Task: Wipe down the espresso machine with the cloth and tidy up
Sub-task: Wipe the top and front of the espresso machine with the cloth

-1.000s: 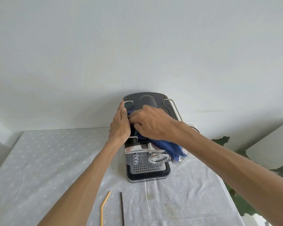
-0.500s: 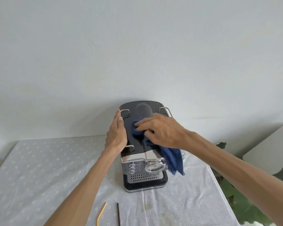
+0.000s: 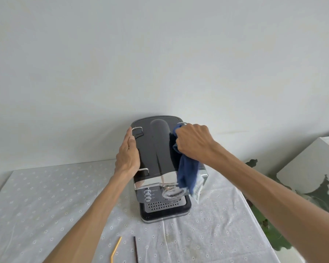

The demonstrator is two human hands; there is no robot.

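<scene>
A black and chrome espresso machine (image 3: 156,149) stands on the table against the white wall, its drip tray facing me. My left hand (image 3: 128,155) lies flat against the machine's left top edge, fingers together, bracing it. My right hand (image 3: 193,142) is closed around a blue cloth (image 3: 187,174) at the right rear of the machine's top, near the right chrome rail. The loose end of the cloth hangs down over the machine's right front corner, hiding part of the chrome band.
A white tablecloth with small flower dots (image 3: 46,205) covers the table. In front of the machine lie a yellow bent straw (image 3: 115,249) and a dark thin stick (image 3: 135,249). Green leaves (image 3: 270,230) and a white box (image 3: 311,168) sit off the table's right edge.
My right hand has carried the cloth from the middle of the machine's top to its right rear side. My left hand has stayed on the left edge.
</scene>
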